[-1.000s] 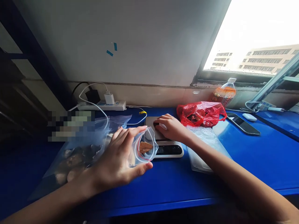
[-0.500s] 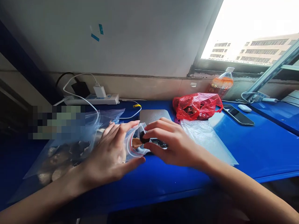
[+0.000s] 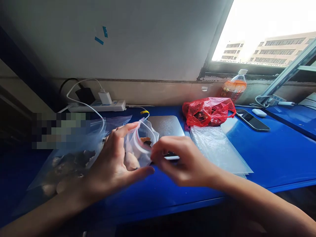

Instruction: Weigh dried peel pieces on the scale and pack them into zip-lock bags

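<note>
A small clear zip-lock bag [image 3: 155, 135] with a red line along its gaping mouth is held up in my left hand [image 3: 111, 158], fingers behind it and thumb stretched out below. Inside show pale rounded pieces, an orange-brown piece [image 3: 145, 139] and a dark one. My right hand [image 3: 182, 159] is closed at the bag's right edge, its fingertips pinching the rim; motion blurs them slightly. Behind the bag lies a silver flat scale [image 3: 170, 126], partly hidden. A larger clear bag [image 3: 66, 168] of brownish mushroom-like lumps rests beside my left forearm.
On the blue table [image 3: 271, 158] lie a stack of clear bags [image 3: 219, 151], a red plastic bag [image 3: 208, 112] with dark pieces, a phone [image 3: 253, 119] and a white case [image 3: 259, 113]. A bottle [image 3: 235, 85] and a power strip [image 3: 116, 105] stand along the wall.
The dark round piece has left my right fingers and a dark piece now shows inside the bag. My right hand has moved slightly down to the rim; the bag's mouth is tilted more upward.
</note>
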A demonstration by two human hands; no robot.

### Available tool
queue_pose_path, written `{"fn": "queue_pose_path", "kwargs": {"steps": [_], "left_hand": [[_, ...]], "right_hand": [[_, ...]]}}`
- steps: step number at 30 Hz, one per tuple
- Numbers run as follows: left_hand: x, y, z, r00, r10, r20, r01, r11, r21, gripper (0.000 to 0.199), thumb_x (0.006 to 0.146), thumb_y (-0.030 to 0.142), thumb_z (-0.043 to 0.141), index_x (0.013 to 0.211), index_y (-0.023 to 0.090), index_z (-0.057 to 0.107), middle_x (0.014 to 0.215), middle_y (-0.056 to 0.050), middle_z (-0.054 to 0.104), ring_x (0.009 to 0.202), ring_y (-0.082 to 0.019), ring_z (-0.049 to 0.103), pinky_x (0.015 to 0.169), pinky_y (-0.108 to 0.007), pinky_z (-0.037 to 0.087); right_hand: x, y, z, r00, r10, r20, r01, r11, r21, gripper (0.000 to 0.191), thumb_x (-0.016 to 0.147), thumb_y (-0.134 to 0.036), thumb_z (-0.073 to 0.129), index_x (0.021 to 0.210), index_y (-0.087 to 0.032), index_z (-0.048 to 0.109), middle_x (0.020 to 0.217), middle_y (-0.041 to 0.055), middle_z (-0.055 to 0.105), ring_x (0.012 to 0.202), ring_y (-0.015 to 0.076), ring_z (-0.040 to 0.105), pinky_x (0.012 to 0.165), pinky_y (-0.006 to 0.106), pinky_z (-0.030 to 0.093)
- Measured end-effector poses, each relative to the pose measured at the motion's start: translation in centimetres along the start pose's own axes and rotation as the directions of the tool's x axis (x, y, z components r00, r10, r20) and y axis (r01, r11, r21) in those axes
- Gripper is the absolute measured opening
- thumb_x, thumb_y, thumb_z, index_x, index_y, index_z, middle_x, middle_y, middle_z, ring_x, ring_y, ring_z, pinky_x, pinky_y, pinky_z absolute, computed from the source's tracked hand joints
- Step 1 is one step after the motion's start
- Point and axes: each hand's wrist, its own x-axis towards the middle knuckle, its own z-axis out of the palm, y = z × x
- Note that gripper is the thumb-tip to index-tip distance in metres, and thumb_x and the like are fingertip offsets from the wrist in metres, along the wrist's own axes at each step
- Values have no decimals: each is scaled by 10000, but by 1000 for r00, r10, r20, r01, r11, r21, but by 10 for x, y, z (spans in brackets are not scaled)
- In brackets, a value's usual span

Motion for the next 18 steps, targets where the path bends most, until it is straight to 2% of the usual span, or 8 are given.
{"fn": "queue_pose_path", "kwargs": {"steps": [3, 5, 6, 8, 10, 12, 15, 18], "left_hand": [[6, 3, -4, 993, -119, 22, 120, 941, -318, 849, 772, 580, 676, 1437, 362, 194, 1378, -113, 463, 1199, -372, 541, 881, -511, 552], [10, 5, -7, 973, -213, 91, 229, 830, -509, 704, 850, 581, 595, 1407, 346, 234, 1173, -81, 581, 953, -256, 649, 691, -347, 584], [12, 6, -8, 959, -250, 136, 283, 778, -561, 635, 871, 571, 578, 1377, 335, 277, 1033, -45, 615, 811, -195, 649, 599, -268, 552], [14, 7, -11, 935, -297, 192, 352, 715, -604, 480, 872, 568, 582, 1231, 283, 438, 789, 14, 589, 611, -119, 561, 473, -179, 444], [16, 8, -13, 925, -316, 210, 376, 692, -616, 371, 872, 564, 581, 1023, 228, 545, 684, 32, 538, 551, -91, 488, 448, -164, 391], [17, 9, -14, 930, -317, 187, 362, 699, -617, 350, 877, 547, 578, 925, 201, 583, 674, 30, 538, 554, -83, 472, 475, -170, 395], [20, 8, -13, 941, -316, 117, 323, 744, -586, 274, 864, 461, 612, 935, 196, 613, 673, 33, 556, 583, -88, 488, 527, -186, 410], [24, 4, -12, 938, -329, 108, 331, 761, -558, 211, 852, 401, 622, 863, 191, 602, 663, 37, 557, 591, -92, 483, 541, -196, 402]], "right_hand": [[4, 5, -16, 983, 44, -178, -34, 998, 57, 125, 850, -158, 578, 727, -168, 561, 666, -17, 603, 587, 81, 517, 545, 202, 403], [5, 11, -25, 964, 99, -246, -83, 994, 77, 171, 876, -222, 570, 715, -168, 547, 664, -8, 597, 587, 84, 494, 533, 212, 383], [6, 14, -28, 956, 128, -263, -109, 990, 85, 165, 876, -229, 566, 724, -168, 546, 671, -4, 601, 594, 88, 499, 534, 217, 382], [7, 21, -30, 949, 170, -267, -150, 984, 93, 111, 857, -208, 559, 753, -169, 549, 674, -5, 605, 604, 95, 519, 540, 222, 389], [7, 27, -28, 949, 195, -246, -179, 980, 84, 53, 830, -181, 553, 778, -169, 553, 669, -9, 602, 609, 101, 541, 553, 229, 403], [7, 31, -25, 955, 210, -210, -202, 978, 61, 21, 812, -167, 545, 815, -164, 566, 665, -13, 598, 605, 104, 549, 563, 236, 411], [7, 33, -21, 961, 217, -170, -217, 976, 17, 116, 805, -157, 534, 908, -152, 586, 680, -13, 601, 618, 105, 553, 584, 241, 419], [6, 33, -21, 960, 208, -185, -213, 977, -3, 166, 808, -162, 538, 967, -152, 587, 696, -18, 600, 622, 98, 553, 597, 238, 426]]}}
